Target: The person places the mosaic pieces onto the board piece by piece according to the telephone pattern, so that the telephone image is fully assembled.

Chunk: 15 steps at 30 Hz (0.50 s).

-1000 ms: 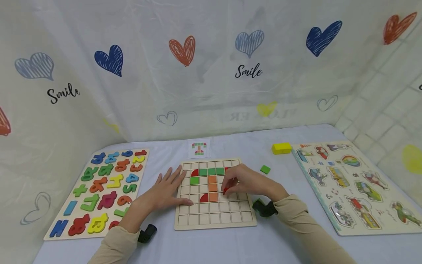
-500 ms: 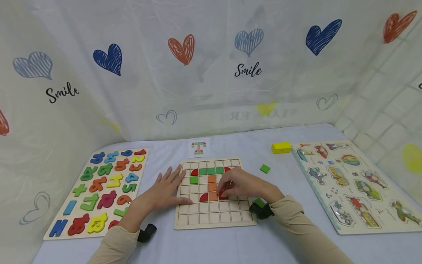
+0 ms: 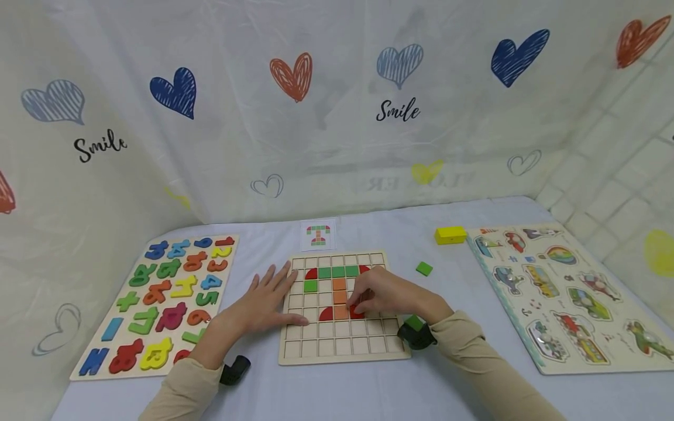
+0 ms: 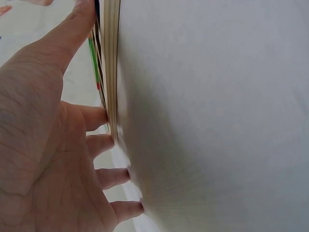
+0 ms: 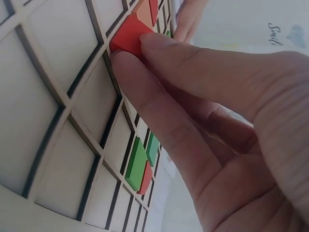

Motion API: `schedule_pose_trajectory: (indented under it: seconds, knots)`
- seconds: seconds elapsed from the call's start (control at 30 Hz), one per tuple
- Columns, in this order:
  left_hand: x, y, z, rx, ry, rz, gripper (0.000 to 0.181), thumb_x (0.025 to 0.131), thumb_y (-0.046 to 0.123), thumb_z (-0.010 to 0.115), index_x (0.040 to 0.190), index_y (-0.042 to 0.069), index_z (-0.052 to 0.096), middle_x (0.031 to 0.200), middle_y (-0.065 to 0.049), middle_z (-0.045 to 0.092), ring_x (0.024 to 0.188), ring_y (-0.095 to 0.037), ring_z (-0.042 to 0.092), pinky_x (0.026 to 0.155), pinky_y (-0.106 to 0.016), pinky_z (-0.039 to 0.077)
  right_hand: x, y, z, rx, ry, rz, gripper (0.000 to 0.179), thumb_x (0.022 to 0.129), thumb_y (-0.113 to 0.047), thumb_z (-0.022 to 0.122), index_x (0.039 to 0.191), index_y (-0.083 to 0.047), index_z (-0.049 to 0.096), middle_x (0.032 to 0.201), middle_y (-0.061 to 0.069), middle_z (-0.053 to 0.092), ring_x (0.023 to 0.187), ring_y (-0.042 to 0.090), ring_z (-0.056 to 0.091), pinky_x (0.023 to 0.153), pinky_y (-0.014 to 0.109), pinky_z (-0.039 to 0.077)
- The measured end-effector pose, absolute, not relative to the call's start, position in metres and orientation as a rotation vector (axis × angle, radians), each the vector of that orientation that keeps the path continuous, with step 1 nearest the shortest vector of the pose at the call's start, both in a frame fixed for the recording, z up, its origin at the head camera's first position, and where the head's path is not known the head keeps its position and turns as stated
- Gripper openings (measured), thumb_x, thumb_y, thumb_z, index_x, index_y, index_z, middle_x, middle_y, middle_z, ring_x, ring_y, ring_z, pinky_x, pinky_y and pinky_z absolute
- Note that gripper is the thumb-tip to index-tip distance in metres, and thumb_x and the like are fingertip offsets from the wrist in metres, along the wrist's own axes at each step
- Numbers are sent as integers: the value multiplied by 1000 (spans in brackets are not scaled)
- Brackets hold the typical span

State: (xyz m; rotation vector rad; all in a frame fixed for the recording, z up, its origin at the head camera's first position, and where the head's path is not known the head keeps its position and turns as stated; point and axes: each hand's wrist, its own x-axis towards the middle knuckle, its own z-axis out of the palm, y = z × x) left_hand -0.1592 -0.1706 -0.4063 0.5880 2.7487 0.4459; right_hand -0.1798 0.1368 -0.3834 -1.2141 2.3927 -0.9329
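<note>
My right hand (image 3: 392, 292) pinches a red quarter-circle tile (image 5: 128, 36) between thumb and finger, over the cell just right of the lowest orange tile (image 3: 341, 311) on the wooden grid board (image 3: 316, 349). With fingers spread, my left hand (image 3: 260, 304) lies at the board's left edge, thumb over the grid. Green tiles (image 3: 338, 272) form a row near the top, a red quarter-circle (image 3: 312, 273) at its left end. Orange tiles run down from its middle, and another red quarter-circle (image 3: 326, 314) sits left of the lowest. The right wrist view shows a green tile (image 5: 137, 165) beyond my fingers.
Behind the board lies a pattern card (image 3: 318, 235). A loose green tile (image 3: 423, 268) and a yellow block (image 3: 450, 235) are to its right; another green tile (image 3: 414, 322) lies by my right wrist. A letter-and-number board (image 3: 118, 327) stands left, a picture puzzle (image 3: 526, 304) right.
My right hand has moved slightly left and down with the red quarter-circle tile, bringing it into line beside the lowest orange tile. The left hand stays where it was.
</note>
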Motion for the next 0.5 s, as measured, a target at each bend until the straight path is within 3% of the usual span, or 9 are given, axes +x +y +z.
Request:
schedule_pose_trajectory:
  seconds: [0.5]
  knots:
    - [-161,-171,-408,608,2761,428,114,87,74,68,167,7,23,175,-18,11,158,-51,6,121,-74,8,-176,130,-379,-1226,2441,-824,18,86,5,82,104,2,82,88,0,73,81,4,64,73,19,55]
